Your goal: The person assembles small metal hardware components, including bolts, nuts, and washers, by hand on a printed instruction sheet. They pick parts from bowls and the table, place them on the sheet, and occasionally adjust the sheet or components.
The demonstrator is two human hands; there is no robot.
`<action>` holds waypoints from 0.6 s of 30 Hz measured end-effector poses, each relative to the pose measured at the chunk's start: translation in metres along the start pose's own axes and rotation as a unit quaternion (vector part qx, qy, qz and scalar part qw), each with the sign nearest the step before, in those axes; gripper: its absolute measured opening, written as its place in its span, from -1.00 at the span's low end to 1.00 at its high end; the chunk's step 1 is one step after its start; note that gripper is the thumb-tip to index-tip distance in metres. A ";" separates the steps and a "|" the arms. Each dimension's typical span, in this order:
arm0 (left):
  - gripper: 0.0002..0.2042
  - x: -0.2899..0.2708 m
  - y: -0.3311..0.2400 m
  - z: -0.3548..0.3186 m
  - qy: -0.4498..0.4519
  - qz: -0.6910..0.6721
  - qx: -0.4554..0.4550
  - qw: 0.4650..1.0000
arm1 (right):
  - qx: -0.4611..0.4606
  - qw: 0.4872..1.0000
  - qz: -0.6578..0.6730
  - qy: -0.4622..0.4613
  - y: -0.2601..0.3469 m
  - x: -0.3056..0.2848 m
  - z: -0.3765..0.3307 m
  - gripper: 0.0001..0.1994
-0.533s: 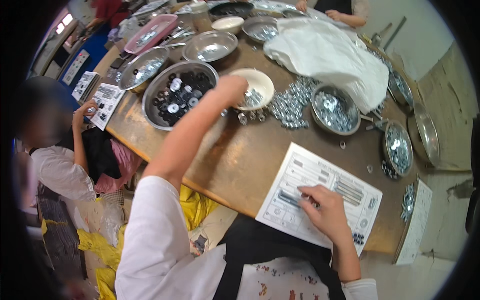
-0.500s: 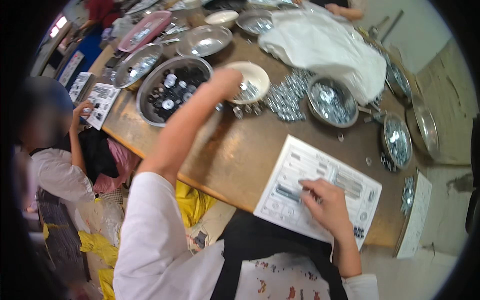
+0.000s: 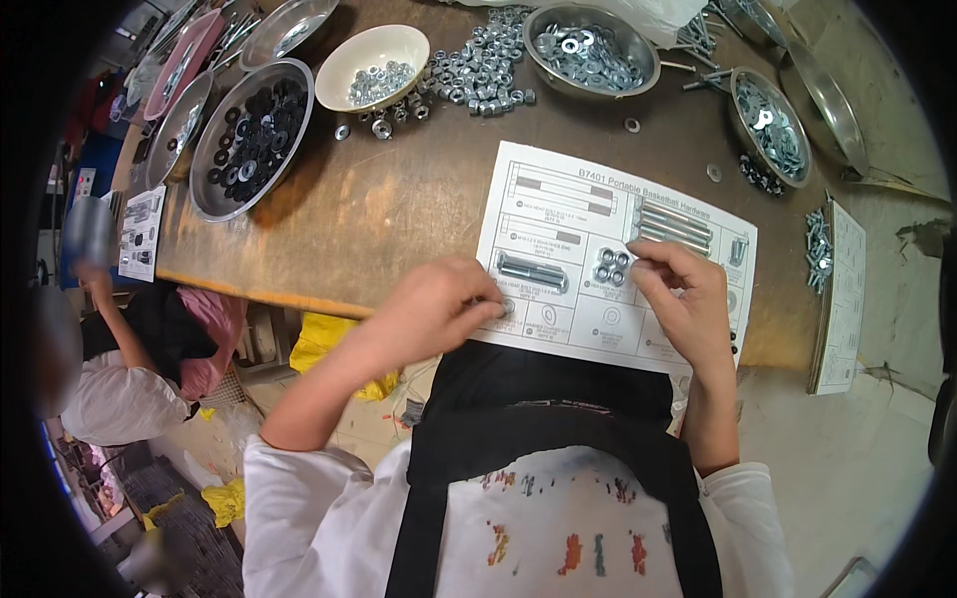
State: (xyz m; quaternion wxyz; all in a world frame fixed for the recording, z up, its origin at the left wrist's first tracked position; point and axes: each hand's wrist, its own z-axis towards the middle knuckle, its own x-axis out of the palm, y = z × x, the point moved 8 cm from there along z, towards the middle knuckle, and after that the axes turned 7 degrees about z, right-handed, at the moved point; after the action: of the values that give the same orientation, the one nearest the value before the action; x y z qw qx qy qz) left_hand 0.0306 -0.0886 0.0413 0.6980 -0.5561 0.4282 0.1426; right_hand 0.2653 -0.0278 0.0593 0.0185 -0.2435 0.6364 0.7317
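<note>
One wide table: the worn top (image 3: 399, 189) in front of you carries the card, the bowls and a loose pile of nuts (image 3: 488, 65).
Printed card: your white sheet (image 3: 518, 224) lies flat near the table edge and looks partly filled; long bolts, short bolts and four nuts are on it, while the oval washer and round washer boxes in the lower row show only their drawings and seem to be left.
Black-washer bowl: this big steel bowl (image 3: 207, 184), to your left, holds mostly black washers.
Silver-washer bowl: straight ahead of you, this steel bowl (image 3: 648, 55) is heaped with bright washers.
Cream bowl: this one (image 3: 384, 48) has small silver nuts in it, with more beside it.
Right-hand bowl: the smaller steel bowl (image 3: 770, 82) holds small silver hardware.
Left hand: your thumb and fingers (image 3: 439, 307) nearly meet over the card's lower-left box; whether they grip anything, you cannot tell from here.
Right hand: your fingers (image 3: 688, 304) are loosely bent beside the four nuts, thumb and forefinger slightly apart; the palm is hidden.
Long bolts: several (image 3: 673, 224) lie side by side, upper right.
Short bolts: these (image 3: 531, 271) lie together at the left.
Four nuts: grouped (image 3: 611, 266) mid-card.
</note>
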 end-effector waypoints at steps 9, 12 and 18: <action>-0.84 0.023 -0.004 -0.014 -0.108 0.085 -0.063 0.989 | -0.004 1.000 -0.002 0.011 0.008 0.001 -0.007 -0.79; -0.82 0.028 -0.004 -0.019 -0.109 0.086 -0.059 0.989 | 0.007 1.000 -0.024 0.007 0.005 0.000 -0.011 -0.79; -0.75 0.021 -0.003 -0.017 -0.088 0.068 -0.063 0.992 | 0.003 1.000 -0.013 0.007 0.006 0.000 -0.006 -0.80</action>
State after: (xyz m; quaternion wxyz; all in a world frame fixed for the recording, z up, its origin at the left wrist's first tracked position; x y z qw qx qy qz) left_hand 0.0376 -0.1111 0.0276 0.6852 -0.5540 0.3921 0.2643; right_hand 0.2653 -0.0351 0.0642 0.0245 -0.2569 0.6357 0.7275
